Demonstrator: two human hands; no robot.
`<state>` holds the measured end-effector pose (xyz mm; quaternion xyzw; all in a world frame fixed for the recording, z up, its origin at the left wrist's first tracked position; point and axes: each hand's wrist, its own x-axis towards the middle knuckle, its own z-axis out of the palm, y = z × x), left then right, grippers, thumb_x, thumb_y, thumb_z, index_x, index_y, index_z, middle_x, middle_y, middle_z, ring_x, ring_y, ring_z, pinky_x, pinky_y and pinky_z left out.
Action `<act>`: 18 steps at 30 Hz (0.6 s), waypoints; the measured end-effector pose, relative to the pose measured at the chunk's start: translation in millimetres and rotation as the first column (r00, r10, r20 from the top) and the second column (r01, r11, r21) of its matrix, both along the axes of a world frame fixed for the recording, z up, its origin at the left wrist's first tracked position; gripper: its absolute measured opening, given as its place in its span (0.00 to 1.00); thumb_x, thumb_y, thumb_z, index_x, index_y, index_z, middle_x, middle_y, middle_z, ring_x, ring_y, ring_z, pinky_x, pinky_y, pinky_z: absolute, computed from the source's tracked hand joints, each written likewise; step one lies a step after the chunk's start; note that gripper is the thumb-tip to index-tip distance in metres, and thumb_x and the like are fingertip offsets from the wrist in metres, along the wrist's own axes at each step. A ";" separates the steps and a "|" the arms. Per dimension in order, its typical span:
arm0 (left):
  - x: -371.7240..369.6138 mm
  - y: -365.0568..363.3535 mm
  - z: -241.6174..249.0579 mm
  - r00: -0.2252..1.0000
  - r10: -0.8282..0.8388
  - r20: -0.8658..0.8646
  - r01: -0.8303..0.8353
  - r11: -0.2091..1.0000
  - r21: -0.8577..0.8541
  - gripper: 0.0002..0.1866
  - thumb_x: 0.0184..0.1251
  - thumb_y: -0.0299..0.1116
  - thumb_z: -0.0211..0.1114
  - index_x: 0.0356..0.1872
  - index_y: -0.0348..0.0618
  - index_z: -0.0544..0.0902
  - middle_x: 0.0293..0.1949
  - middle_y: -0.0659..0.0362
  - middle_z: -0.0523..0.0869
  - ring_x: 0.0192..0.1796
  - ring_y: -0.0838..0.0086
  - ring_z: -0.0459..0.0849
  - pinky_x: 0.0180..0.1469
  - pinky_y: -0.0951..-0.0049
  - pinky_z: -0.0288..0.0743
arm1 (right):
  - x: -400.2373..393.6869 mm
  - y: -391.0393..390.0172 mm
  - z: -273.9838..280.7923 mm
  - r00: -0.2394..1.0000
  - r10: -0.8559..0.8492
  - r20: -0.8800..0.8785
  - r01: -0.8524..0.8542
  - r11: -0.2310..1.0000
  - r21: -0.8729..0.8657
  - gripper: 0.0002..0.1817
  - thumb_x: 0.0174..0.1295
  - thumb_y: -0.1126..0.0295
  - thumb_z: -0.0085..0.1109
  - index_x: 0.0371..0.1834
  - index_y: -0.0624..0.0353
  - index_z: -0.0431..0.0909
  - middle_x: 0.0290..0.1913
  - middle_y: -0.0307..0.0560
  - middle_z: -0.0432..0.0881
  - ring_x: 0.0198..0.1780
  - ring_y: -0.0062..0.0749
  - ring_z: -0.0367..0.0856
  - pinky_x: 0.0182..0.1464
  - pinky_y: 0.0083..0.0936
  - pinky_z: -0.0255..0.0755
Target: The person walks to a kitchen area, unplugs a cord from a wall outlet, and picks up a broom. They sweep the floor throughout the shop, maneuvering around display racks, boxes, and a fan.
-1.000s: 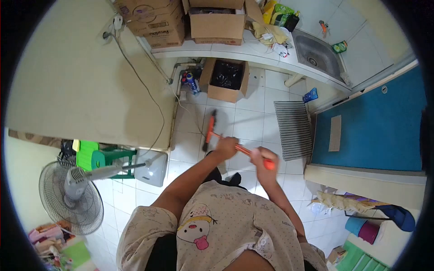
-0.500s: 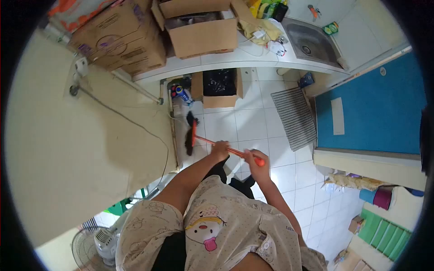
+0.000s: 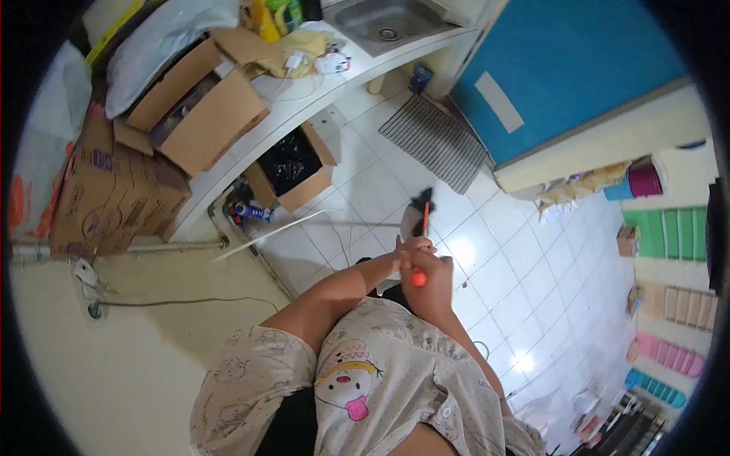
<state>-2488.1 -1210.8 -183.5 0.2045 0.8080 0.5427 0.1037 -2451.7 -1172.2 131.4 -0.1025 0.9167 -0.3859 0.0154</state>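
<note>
A broom [image 3: 426, 219] with an orange handle and dark bristles stands in front of me, its bristle end on the white tiled floor [image 3: 357, 201]. My left hand [image 3: 413, 246] is closed round the handle, nearer the bristles. Just above it on the handle, my right hand [image 3: 433, 273] grips near the rounded orange end, which sticks out toward me. The two hands are close together and seem to touch. Beyond the bristles lies a dark ribbed mat [image 3: 433, 144].
Under the white counter [image 3: 353, 82] sits a cardboard box [image 3: 308, 190] lined with black plastic, beside a blue bottle [image 3: 249, 213]. A blue door [image 3: 563, 68] is at upper right. A cord [image 3: 190, 302] runs along the left wall. Colourful shelves [image 3: 658, 232] stand at right.
The broom has swung from the left wall to the right, near the ribbed mat. My hands have drawn closer together on the handle. The view has turned rightward.
</note>
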 end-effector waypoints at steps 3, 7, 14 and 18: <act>5.5 -7.3 36.4 0.935 0.001 -0.354 -0.002 1.000 -0.003 0.11 0.57 0.28 0.69 0.42 0.45 0.82 0.46 0.64 0.78 0.47 0.70 0.79 0.52 0.71 0.72 | -6.1 3.1 -2.4 0.975 0.173 -0.139 -0.180 0.983 -0.038 0.10 0.57 0.68 0.62 0.21 0.61 0.78 0.22 0.47 0.79 0.29 0.44 0.78 0.43 0.38 0.65; 0.9 1.7 149.5 0.959 0.047 -0.279 -0.053 0.998 -0.016 0.16 0.63 0.46 0.59 0.22 0.47 0.77 0.29 0.59 0.78 0.41 0.66 0.78 0.58 0.47 0.61 | -7.0 36.9 48.3 0.983 0.176 -0.061 -0.186 0.944 -0.271 0.15 0.56 0.70 0.64 0.15 0.60 0.72 0.20 0.46 0.77 0.26 0.39 0.77 0.28 0.31 0.69; -3.4 -51.5 153.5 0.953 -0.035 -0.301 -0.095 0.910 -0.405 0.11 0.56 0.42 0.61 0.19 0.51 0.78 0.23 0.61 0.80 0.33 0.63 0.82 0.47 0.44 0.68 | -27.4 92.6 12.6 0.974 0.174 0.144 -0.023 0.711 -0.703 0.18 0.61 0.67 0.60 0.16 0.62 0.69 0.18 0.42 0.72 0.22 0.28 0.71 0.28 0.23 0.66; 3.5 -99.3 47.4 0.992 0.105 0.064 -0.017 0.636 -0.772 0.16 0.61 0.47 0.54 0.26 0.48 0.83 0.32 0.55 0.85 0.39 0.56 0.83 0.45 0.48 0.73 | -33.5 84.4 -89.5 0.927 0.336 0.169 0.024 0.394 -0.919 0.20 0.67 0.61 0.52 0.21 0.63 0.73 0.22 0.41 0.72 0.26 0.23 0.70 0.30 0.22 0.65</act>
